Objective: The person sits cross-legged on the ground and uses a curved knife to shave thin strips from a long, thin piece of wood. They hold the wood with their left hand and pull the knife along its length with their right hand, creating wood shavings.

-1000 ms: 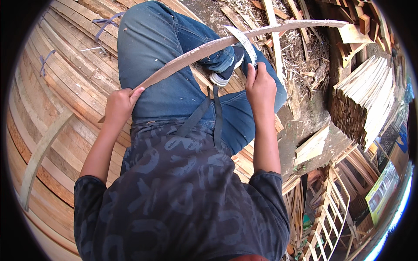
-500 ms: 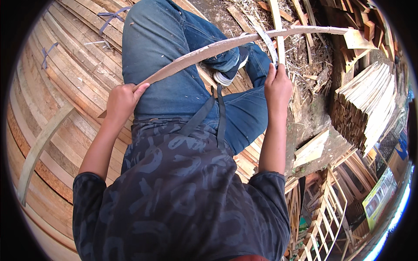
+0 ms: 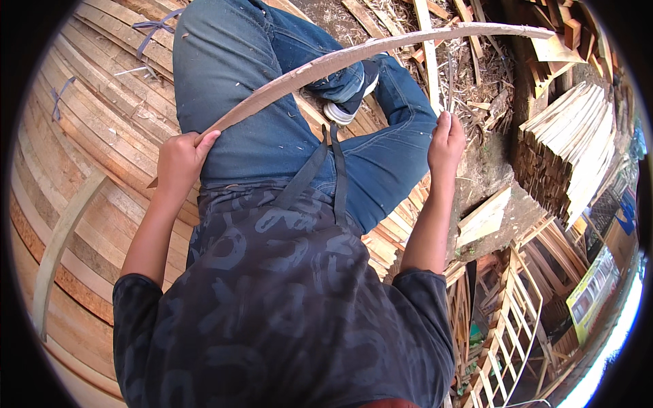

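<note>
A long, curved wooden strip (image 3: 326, 64) stretches from my left side, across my jeans, to the far right. My left hand (image 3: 180, 162) is closed around its near end, thumb on top, and a short tip pokes out behind the fist. On the right, my right hand (image 3: 447, 141) grips a long-bladed knife (image 3: 450, 80), its handle hidden by the fingers. The blade points away from me and shows as a thin dark line, nearly edge-on. Its far end lies close to the strip; whether they touch I cannot tell.
Long planks (image 3: 88, 146) lie side by side under and left of me, with a loose curved strip (image 3: 61, 238) across them. A straight batten (image 3: 427, 58) stands beside the knife. Shavings litter the ground. A stack of wood (image 3: 568, 146) and a wooden lattice (image 3: 507, 340) are at right.
The knife has swung rightward off the strip and turned from broadside to edge-on. My right hand has moved right and slightly nearer. My left hand and the strip have shifted slightly left.
</note>
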A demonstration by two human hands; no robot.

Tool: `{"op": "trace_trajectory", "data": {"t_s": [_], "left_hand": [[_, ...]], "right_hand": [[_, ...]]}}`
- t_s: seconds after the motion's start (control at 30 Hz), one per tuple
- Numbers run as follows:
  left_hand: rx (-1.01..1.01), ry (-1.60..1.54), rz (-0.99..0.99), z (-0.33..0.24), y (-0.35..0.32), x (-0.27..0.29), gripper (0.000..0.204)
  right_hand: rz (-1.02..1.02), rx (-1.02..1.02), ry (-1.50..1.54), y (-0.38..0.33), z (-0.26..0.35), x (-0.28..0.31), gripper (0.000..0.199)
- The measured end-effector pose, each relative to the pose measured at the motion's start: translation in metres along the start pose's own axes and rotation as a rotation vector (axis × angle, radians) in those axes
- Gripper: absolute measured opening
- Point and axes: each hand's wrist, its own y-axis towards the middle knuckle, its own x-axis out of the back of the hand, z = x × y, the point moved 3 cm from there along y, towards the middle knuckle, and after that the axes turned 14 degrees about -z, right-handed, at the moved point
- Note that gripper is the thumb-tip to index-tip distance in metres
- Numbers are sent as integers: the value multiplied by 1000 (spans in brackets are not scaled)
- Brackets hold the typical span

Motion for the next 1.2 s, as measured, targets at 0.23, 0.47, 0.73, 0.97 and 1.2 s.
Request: {"op": "trace_trajectory", "data": {"t_s": [0.23, 0.47, 0.73, 0.97, 1.2], "left_hand": [[-18, 2, 23, 1, 3, -1, 58], [22, 4, 28, 1, 2, 2, 60], [78, 28, 73, -2, 7, 1, 64], [107, -11, 97, -1, 8, 2, 67], [147, -48, 147, 2, 11, -2, 73]], "right_hand": [[109, 73, 45, -49, 75, -33, 22], [120, 333, -175, -28, 87, -54, 27], [142, 380, -262, -6, 73, -65, 29], [99, 422, -319, -3, 69, -74, 30], [77, 440, -348, 4, 62, -79, 30]]}}
